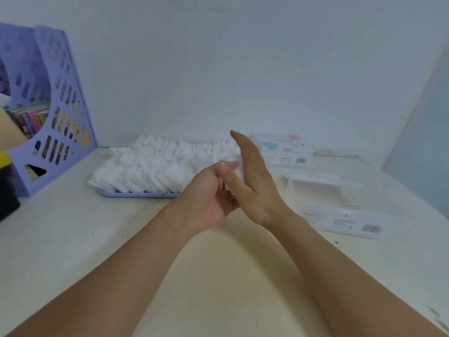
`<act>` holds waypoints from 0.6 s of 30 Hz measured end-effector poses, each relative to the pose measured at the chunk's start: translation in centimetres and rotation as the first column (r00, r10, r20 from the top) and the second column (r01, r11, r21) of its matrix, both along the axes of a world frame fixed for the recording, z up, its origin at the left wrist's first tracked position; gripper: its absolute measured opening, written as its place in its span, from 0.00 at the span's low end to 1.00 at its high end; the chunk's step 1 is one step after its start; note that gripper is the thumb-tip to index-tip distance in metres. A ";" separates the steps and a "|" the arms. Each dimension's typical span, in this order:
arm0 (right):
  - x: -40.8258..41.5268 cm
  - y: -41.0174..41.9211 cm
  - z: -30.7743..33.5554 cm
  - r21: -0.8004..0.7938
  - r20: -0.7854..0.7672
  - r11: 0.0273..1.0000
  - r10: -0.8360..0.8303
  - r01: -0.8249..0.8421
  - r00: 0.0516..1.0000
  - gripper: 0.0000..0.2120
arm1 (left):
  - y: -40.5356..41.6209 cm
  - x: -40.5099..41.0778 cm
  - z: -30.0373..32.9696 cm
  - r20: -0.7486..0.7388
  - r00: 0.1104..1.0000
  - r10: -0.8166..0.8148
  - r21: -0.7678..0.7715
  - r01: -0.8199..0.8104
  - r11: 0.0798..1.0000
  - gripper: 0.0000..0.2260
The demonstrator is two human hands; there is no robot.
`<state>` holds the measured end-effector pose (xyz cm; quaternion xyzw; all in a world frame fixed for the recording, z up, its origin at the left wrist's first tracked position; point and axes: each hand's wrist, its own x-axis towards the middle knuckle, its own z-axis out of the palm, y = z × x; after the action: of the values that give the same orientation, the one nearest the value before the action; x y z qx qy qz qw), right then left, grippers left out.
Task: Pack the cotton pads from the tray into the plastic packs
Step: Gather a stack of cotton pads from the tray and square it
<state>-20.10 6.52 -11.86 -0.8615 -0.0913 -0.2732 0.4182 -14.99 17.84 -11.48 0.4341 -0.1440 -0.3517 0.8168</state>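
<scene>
**Two hands meet over a small stack of cotton pads**

Bare forearms reach in from the lower edge and converge above the cream worktop. The left hand is turned palm-up, fingers curled around a small stack of cotton pads. The right hand stands on edge with straight fingers pressed flat against the far side of that stack.

Just behind the hands, a pale blue tray is heaped with rows of white loose pads, spilling over its rim. Right of the tray, by the wall, lies a printed plastic pack with a barcode. Nearer, on the right, lie clear plastic packs, overlapping; what they contain is unclear. At the left stands a lilac file rack holding books.
</scene>
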 end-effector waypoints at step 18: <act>-0.1 -1.2 1.2 0.393 0.047 0.887 0.245 -0.244 0.968 0.52 | 1.1 -0.9 0.7 -0.296 0.939 -0.174 -0.262 0.095 0.960 0.21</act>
<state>-20.24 5.30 -10.63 -0.7412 -0.1411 -0.2296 0.6149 -15.86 18.98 -10.82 0.2576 -0.0828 -0.4517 0.8501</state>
